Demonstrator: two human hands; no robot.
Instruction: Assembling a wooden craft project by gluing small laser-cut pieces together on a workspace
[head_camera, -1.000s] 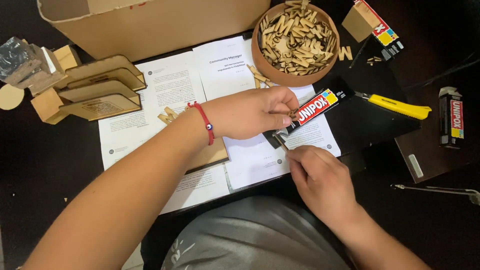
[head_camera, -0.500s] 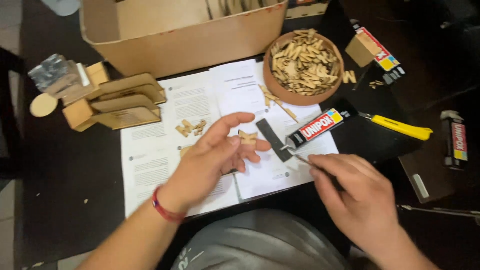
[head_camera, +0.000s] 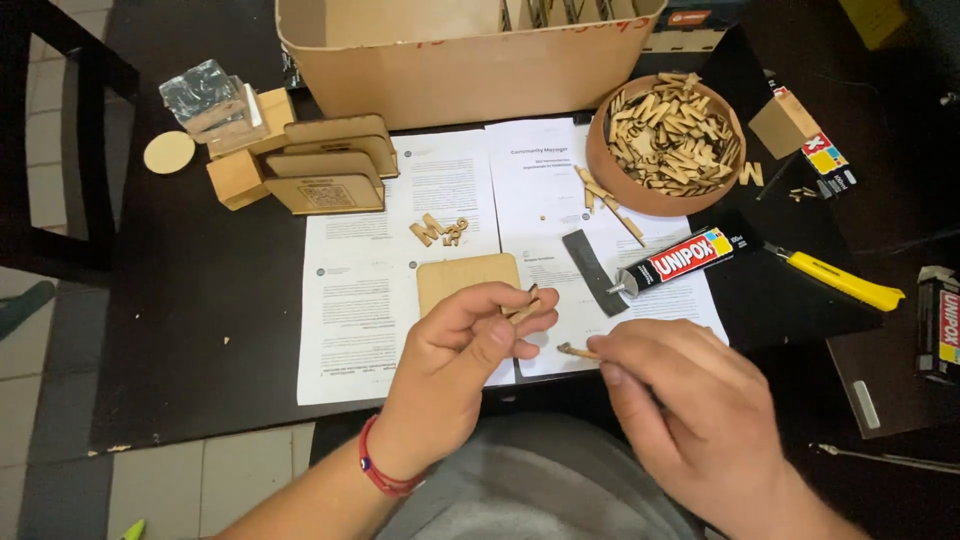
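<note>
The left hand (head_camera: 470, 350) pinches a small wooden piece (head_camera: 524, 308) between thumb and fingers, just above the papers (head_camera: 400, 300) on the dark desk (head_camera: 200, 300). The right hand (head_camera: 690, 400) is curled almost closed and holds a thin wooden stick (head_camera: 577, 351) that pokes out toward the left hand. The two little bits are near each other but not touching. A flat wooden square (head_camera: 465, 278) lies on the papers just behind the left hand, and it looks bare, with nothing stuck on it. A few wooden letters (head_camera: 440, 231) lie loose above it. A tube of glue (head_camera: 680, 260) rests open on the papers, beside a dark strip. The round bowl (head_camera: 600, 165) is full of more wooden bits, so it seems lots of pieces are not used yet. Some finished-looking wooden stands (head_camera: 330, 165) sit by the big cardboard box (head_camera: 450, 70).
</note>
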